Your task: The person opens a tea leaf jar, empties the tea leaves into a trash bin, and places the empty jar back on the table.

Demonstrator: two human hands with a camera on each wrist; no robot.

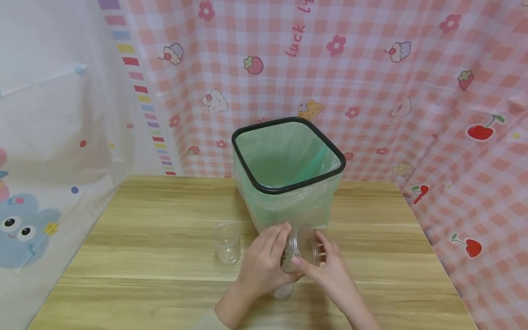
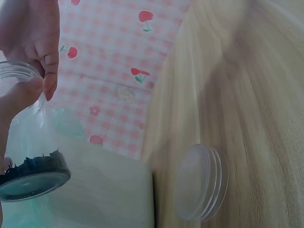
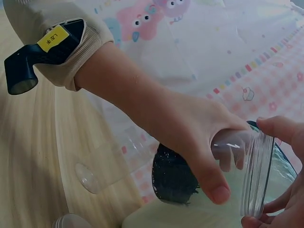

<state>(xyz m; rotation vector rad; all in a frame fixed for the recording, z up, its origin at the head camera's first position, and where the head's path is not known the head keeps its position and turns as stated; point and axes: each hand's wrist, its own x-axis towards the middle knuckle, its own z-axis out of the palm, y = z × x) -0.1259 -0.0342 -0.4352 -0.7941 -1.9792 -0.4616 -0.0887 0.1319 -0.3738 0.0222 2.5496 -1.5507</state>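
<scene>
A clear jar (image 1: 294, 245) is tilted on its side between both hands, with dark dried flakes (image 3: 173, 180) gathered toward its base. My left hand (image 1: 261, 261) grips the jar's body, its thumb along the side in the right wrist view. With thumb and fingers, my right hand (image 1: 332, 266) holds the ribbed neck at the mouth end. A clear round lid (image 2: 202, 183) lies on the table below the hands, partly hidden by them in the head view. To the left of my left hand stands a clear cup (image 1: 228, 245).
Just beyond the hands is a square bin (image 1: 288, 206) with a black rim and a pale green liner bag. The wooden table (image 1: 165, 256) ends at a pink checked cloth (image 1: 272, 91) behind and on the right. White printed cloth (image 1: 49, 114) hangs on the left.
</scene>
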